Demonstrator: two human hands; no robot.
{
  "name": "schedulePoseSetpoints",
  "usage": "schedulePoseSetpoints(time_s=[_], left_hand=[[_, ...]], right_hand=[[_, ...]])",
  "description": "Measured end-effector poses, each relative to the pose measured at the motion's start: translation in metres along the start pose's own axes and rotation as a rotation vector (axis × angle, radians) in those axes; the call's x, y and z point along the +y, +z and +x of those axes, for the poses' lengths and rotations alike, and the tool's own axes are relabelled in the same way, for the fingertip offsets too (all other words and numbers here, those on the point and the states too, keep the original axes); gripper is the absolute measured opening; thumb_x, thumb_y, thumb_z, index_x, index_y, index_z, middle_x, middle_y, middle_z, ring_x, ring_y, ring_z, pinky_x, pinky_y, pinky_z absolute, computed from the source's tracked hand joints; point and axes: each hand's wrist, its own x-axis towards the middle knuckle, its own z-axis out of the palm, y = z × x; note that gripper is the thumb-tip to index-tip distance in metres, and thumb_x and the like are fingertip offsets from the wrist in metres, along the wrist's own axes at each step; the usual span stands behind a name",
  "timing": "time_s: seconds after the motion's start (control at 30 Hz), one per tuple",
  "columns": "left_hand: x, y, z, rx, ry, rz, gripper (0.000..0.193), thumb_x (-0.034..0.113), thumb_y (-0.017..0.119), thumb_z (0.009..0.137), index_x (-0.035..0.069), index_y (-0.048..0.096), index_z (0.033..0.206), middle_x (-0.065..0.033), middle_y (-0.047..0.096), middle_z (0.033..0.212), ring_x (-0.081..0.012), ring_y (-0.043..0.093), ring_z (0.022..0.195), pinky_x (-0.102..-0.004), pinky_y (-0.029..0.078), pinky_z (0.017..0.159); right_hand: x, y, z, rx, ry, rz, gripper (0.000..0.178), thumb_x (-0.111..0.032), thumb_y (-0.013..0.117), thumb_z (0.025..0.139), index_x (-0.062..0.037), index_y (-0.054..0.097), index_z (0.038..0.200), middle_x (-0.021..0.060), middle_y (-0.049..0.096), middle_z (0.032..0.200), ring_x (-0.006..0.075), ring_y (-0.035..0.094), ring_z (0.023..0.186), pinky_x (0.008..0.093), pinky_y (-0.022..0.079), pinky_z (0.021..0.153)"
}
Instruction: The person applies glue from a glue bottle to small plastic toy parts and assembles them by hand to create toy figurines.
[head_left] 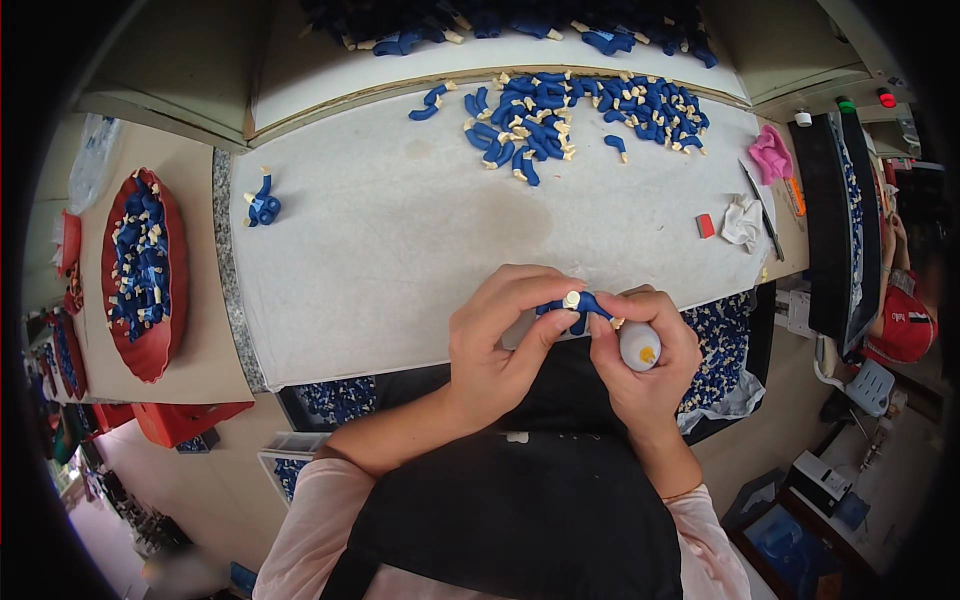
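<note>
Just over the near edge of the table, my left hand (500,335) pinches a small blue doll-like part (590,303) with cream ends between thumb and fingers. The fingertips of my right hand (655,370) grip the same part from the other side. Tucked in my right palm is a white squeeze bottle (637,347), its yellow nozzle toward me. My fingers hide some of the blue part. At the table's left lies a blue figure (263,207) with cream tips. Many loose blue limb pieces (545,115) with cream ends are heaped along the far side.
A white-covered table (350,290) spans the middle. At right lie a red block (706,226), a crumpled white cloth (741,222), a pink cloth (769,155) and a thin dark tool (762,208). A red oval tray (150,355) of blue pieces is at left. A person (905,320) is far right.
</note>
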Motion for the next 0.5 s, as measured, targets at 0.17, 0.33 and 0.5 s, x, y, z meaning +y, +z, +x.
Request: schedulePoseSetpoints(time_s=[0.17,0.33,0.5], left_hand=[[-0.0025,-0.0027,-0.0006,-0.009,0.029,0.035,0.018,-0.002,0.06,0.072,-0.001,0.059,0.09,-0.0124,0.058,0.087,-0.0218,0.057,0.077,-0.0262,0.045,0.065],[-0.0083,-0.0054,0.0029,-0.018,0.017,-0.08,0.017,-0.002,0.057,0.075,0.0,0.057,0.092,-0.0116,0.057,0.092,-0.02,0.056,0.083,-0.0265,0.045,0.071],[-0.0094,-0.0078,0.0025,-0.101,-0.2,-0.574,0.022,0.002,0.052,0.081,0.002,0.048,0.103,-0.0124,0.052,0.103,-0.0191,0.052,0.094,-0.0295,0.042,0.081]], right_hand=[[0.0035,0.0012,-0.0009,-0.02,0.018,0.029,0.018,0.01,0.059,0.066,0.0006,0.056,0.081,0.0045,0.054,0.069,0.0064,0.047,0.062,0.0174,0.035,0.056],[0.0049,0.0027,0.0045,-0.029,-0.084,-0.026,0.021,0.002,0.065,0.067,0.0,0.056,0.086,0.0083,0.055,0.073,0.0132,0.051,0.057,0.0214,0.041,0.054],[0.0067,0.0043,-0.001,0.028,-0.207,-0.149,0.031,-0.002,0.07,0.064,-0.0017,0.058,0.092,0.0089,0.055,0.082,0.0154,0.053,0.06,0.0234,0.043,0.053]])
